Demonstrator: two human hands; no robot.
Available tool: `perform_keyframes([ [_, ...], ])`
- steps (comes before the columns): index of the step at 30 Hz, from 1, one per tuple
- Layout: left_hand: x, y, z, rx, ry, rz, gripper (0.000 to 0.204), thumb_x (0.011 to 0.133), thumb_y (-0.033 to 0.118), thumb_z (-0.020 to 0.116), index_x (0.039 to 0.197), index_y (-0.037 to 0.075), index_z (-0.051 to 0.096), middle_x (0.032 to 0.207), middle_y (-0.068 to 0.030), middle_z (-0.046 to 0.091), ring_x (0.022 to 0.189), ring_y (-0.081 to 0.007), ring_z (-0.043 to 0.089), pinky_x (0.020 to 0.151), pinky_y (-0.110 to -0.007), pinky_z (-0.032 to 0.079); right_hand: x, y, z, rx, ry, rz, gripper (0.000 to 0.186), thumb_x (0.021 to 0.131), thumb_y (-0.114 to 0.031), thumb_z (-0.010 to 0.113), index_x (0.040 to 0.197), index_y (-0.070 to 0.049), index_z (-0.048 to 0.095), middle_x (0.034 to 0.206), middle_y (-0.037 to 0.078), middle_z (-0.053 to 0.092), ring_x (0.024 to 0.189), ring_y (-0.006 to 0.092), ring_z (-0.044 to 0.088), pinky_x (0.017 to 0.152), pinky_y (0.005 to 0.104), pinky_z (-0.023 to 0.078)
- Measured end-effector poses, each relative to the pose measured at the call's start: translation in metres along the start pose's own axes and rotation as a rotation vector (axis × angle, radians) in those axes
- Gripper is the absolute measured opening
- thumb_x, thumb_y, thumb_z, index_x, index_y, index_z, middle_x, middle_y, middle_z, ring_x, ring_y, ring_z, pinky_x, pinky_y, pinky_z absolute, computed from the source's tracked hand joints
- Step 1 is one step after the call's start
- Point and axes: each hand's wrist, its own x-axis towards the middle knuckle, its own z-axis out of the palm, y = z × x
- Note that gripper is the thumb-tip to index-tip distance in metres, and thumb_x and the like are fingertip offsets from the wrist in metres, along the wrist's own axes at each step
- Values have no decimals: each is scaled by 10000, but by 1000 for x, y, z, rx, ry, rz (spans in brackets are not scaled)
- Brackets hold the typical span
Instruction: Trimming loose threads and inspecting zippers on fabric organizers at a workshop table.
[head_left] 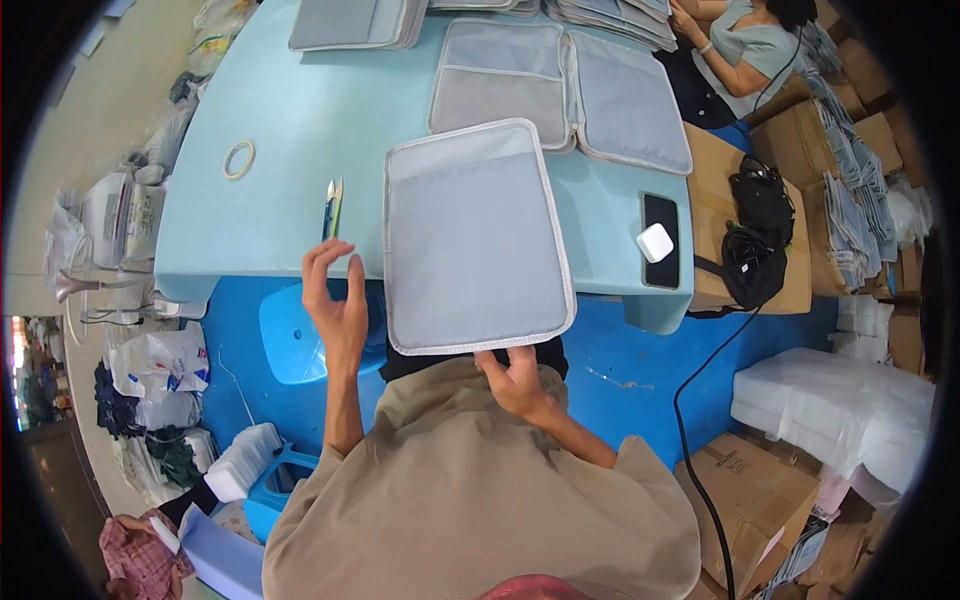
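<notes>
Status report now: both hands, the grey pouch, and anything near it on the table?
Left hand open, raised, holding nothing. Right hand grips near edge of grey pouch, which overhangs the table. Snips lie just left of it.

Wearer's body seen from above: shirt, two bare forearms, two bare hands.

A loose, khaki-beige short-sleeved shirt (470, 490) of plain cloth fills the lower centre, creased across the shoulders, without print or buttons in view. Its wide sleeves end above the elbows, leaving both forearms uncovered. The left hand (335, 300) and right hand (515, 380) wear no gloves, rings, watch or bands. A blurred pinkish-red curve (535, 588) sits at the bottom edge; what it is cannot be told.
</notes>
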Motion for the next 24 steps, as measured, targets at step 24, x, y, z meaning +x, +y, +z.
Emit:
perform_keyframes([
  [24, 1, 68, -25, -97, -265, 416, 199, 834, 11, 796, 968, 37, 650, 760, -60, 627, 623, -196, 609, 542, -328, 475, 78, -82, 22, 140, -106, -240, 126, 1025, -60, 581, 1027, 39, 658, 697, 85, 620, 573, 165, 595, 551, 305, 465],
])
